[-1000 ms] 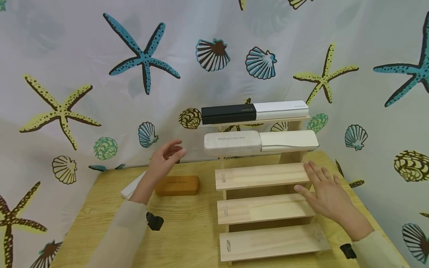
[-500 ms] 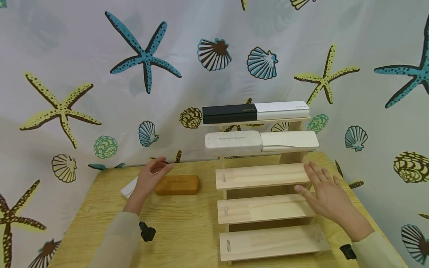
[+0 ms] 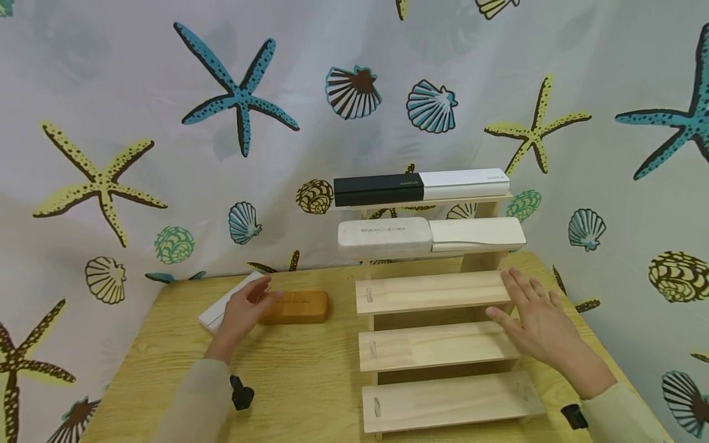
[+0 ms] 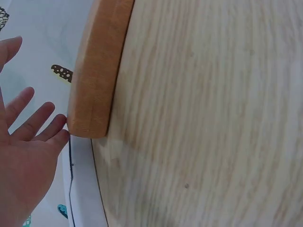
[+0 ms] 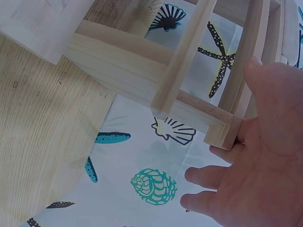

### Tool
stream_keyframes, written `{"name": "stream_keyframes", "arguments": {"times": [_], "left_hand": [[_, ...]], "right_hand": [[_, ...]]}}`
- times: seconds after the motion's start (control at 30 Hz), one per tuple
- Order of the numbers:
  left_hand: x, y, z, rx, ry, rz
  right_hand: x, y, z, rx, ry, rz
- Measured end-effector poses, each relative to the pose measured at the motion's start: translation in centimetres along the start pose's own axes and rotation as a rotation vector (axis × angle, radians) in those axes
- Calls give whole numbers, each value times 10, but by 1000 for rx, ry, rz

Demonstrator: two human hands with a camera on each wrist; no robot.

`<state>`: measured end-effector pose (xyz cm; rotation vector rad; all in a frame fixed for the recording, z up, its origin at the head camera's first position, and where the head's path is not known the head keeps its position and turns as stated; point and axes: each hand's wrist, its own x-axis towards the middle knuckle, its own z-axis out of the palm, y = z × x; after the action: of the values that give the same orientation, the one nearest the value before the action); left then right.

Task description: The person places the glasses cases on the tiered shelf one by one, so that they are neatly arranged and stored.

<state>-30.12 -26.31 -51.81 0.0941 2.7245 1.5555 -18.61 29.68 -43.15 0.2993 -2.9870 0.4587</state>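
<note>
My left hand [image 3: 239, 314] hovers at the left end of an orange-brown glasses case [image 3: 301, 307], its fingers spread and loosely bent. In the left wrist view the fingertips are right at the end of that case, with nothing gripped. Behind the hand lies a slim white box [image 3: 220, 309], partly hidden by it. My right hand [image 3: 541, 326] rests with straight fingers at the right end of a tiered wooden display rack [image 3: 432, 292]. The right wrist view shows its fingers beside the end of a shelf.
On the rack's top tier sit a black box [image 3: 378, 189] and a white box [image 3: 464, 183]. The tier below bears a pale grey glasses case [image 3: 384, 237] and a white flap-front case [image 3: 477, 234]. A patterned curtain [image 3: 354, 147] hangs behind the wooden table [image 3: 301, 381].
My left hand has come down and to the left, from above the table to the left end of the orange-brown glasses case. The right hand stays at the rack.
</note>
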Motion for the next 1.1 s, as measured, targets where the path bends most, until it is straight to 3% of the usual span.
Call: {"name": "stream_keyframes", "arguments": {"times": [0.53, 0.9, 1.1], "left_hand": [[9, -28, 8, 139, -2, -10], [8, -33, 8, 268, -45, 19], [3, -32, 10, 283, -44, 26]], "right_hand": [[-1, 1, 1, 15, -2, 2], [-1, 2, 1, 11, -6, 5], [0, 3, 1, 12, -4, -2]]}}
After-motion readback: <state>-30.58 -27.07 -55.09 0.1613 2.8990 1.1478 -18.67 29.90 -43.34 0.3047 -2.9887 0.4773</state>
